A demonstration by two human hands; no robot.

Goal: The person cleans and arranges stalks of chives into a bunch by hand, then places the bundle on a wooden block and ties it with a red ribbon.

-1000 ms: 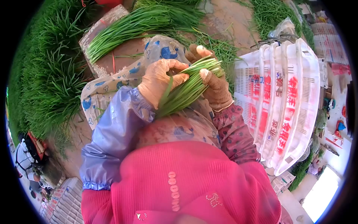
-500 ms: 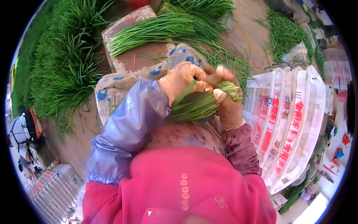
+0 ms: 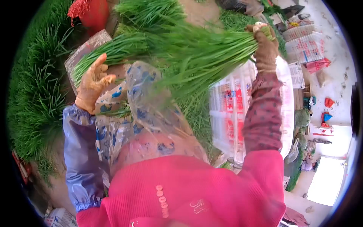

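Clock read on the head view, twelve at the top. At nine to ten o'clock I note a dense mass of chives point(image 3: 38, 98), uncut by any hand I can see. Inward of it, the left hand point(image 3: 92, 87), in a beige glove, is raised with thumb and fingers apart, gripping nothing; nearest to it are the loose chives point(image 3: 121, 47) lying across a board point(image 3: 100, 36) at ten to eleven o'clock. A red bag point(image 3: 96, 17) stands beyond. Centrally, a clear apron point(image 3: 140, 109) with blue print covers the lap; a few leaves rest on it. At one to two o'clock the right hand point(image 3: 266, 51), in brown knit, is clamped round the stem end of a bunch point(image 3: 223, 51), lifted, leaves fanning leftward and blurred. White crates point(image 3: 221, 113) stand at three o'clock, below it.

Finding: one handful is gathered, pale ends together; whether tied, I cannot tell. By my judgement, the chives on the board and the mass at left are yet ungathered.
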